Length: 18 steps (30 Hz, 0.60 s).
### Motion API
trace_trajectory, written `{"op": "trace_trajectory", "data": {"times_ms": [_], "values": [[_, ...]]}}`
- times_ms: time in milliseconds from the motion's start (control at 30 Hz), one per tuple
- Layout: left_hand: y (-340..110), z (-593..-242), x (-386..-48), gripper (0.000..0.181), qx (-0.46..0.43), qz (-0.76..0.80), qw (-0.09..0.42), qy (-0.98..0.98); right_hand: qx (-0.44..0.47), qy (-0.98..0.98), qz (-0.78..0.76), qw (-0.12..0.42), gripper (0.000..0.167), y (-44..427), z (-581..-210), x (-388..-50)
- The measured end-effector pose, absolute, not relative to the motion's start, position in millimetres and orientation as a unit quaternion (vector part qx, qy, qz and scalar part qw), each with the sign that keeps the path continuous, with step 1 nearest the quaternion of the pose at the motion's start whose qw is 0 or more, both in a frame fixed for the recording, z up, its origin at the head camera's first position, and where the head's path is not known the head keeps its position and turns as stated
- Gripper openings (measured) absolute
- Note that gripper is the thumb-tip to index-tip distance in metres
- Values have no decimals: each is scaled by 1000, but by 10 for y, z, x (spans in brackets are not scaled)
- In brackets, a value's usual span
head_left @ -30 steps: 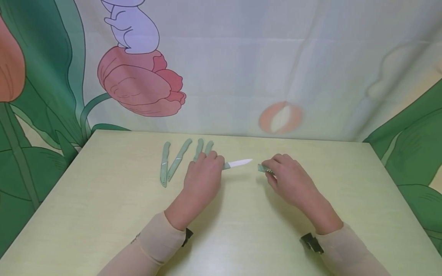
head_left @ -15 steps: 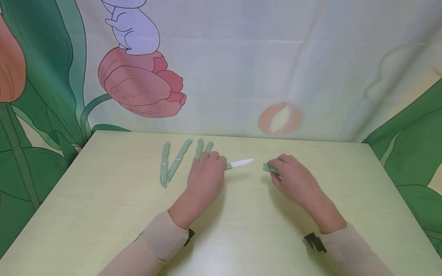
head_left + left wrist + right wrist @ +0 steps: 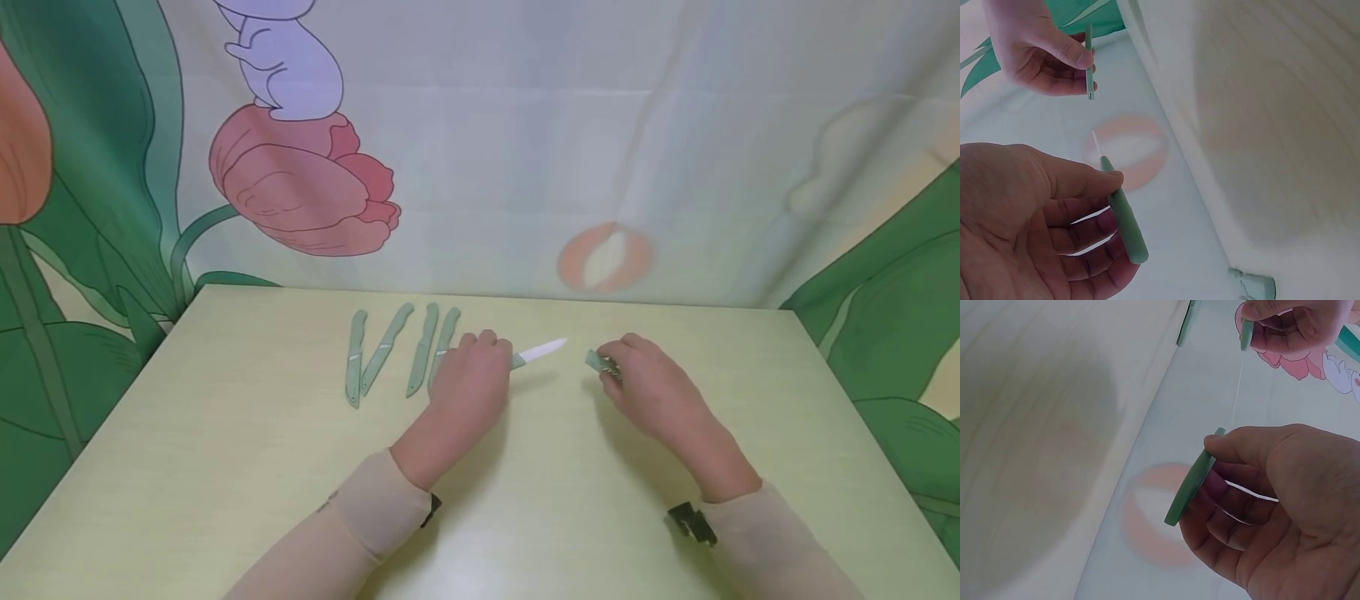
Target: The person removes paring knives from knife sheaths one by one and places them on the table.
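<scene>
My left hand (image 3: 472, 379) pinches the green handle of a small white-bladed knife (image 3: 542, 350), whose bare blade points right, toward my other hand. In the left wrist view the thumb presses on the knife handle (image 3: 1127, 228), with the fingers curled behind it. A short way to the right, my right hand (image 3: 652, 392) holds a flat green knife sheath (image 3: 1194, 481) between thumb and fingers. A gap separates the blade tip from the sheath. Both hands are above the table. Left of them lie several green knives (image 3: 422, 350) in sheaths, the rightmost partly covered by my left hand.
The pale wooden table (image 3: 225, 467) ends at a back edge against a printed curtain (image 3: 487, 150) with flowers and a rabbit figure. Two of the sheathed knives (image 3: 355, 358) lie farthest left, close together at their lower ends.
Both hands have shifted right, carrying the knife and the sheath. The knife tip has tilted slightly upward. More of the sheathed knives beside my left hand is now uncovered.
</scene>
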<state>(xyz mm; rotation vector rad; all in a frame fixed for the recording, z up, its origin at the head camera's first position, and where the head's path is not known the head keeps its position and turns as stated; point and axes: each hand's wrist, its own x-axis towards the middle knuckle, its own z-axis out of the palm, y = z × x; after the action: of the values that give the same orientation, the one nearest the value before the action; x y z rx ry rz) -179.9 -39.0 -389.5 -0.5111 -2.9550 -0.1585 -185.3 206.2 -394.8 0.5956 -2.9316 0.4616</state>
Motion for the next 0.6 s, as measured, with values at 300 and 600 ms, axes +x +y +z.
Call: {"op": "trace_trajectory", "data": {"times_ms": [300,600], "values": [[-144,-3954,-1818,7,-166,-89,32,-982,146,-972,184,18,26,2214,-3924,-1839],[160,-4051,-1792,10,-174,-126,-5,-977,92,-973,211,-21,37,2409,-3953,-1824]]}}
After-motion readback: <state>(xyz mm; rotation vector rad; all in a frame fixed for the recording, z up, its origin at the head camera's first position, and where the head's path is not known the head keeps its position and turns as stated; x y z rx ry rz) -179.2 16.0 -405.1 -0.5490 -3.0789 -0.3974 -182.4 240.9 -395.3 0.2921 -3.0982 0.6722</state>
